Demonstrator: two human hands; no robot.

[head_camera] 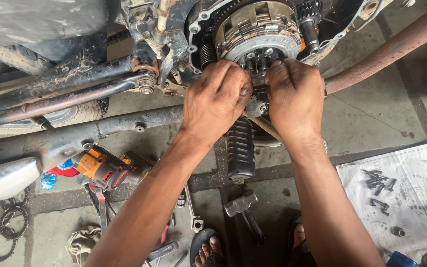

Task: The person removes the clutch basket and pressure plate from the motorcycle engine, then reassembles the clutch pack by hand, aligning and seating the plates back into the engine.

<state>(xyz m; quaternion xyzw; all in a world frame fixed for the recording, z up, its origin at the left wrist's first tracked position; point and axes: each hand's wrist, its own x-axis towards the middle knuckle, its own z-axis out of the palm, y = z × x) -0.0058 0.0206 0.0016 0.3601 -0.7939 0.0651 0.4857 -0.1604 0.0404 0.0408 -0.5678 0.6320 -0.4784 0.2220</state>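
Concrete floor [371, 118] lies under a stripped motorcycle engine. Nearest, a hammer [240, 203] and an orange power tool [106, 168] rest by the arms, with dark bolts [379, 183] on newspaper [421, 193]. A ribbed footpeg [240, 148] stands between the wrists. Farther up, the greasy, round clutch assembly [258, 27] sits exposed. The left hand [216, 99] and right hand [295, 96] curl, fingertips pressed at its lower hub.

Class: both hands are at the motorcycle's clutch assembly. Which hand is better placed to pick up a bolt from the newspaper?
Probably the right hand. The bolts lie on the newspaper on its side; the left hand would need to cross over.
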